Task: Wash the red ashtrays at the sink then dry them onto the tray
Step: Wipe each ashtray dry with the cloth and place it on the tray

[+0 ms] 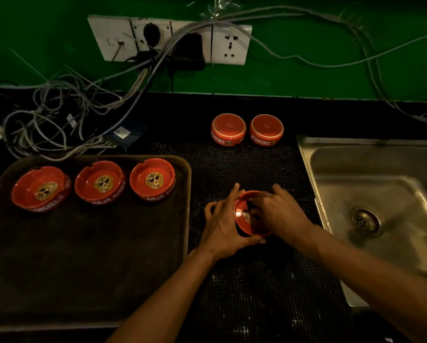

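Both hands are on one red ashtray (250, 219) sitting right-side up on the black mat (244, 164), just left of the sink (370, 194). Left hand (223, 224) cups its left wall, fingers fairly straight along the rim and thumb wrapped round the near side. Right hand (279, 212) reaches in from the sink side with curled fingers down inside the bowl; can't tell if there's a cloth or anything under them, too dark.

Farther left of the sink, the tray (88, 256) has three ashtrays in a row along its back edge, all facing up: left (40, 189), middle (99, 181), right (153, 179). Behind the hands, near the sink's back-left corner, two more sit upside down, side by side and nearly touching (228, 128) (266, 129).

Green wall behind has sockets (231, 44) and a mess of cables (59, 115).
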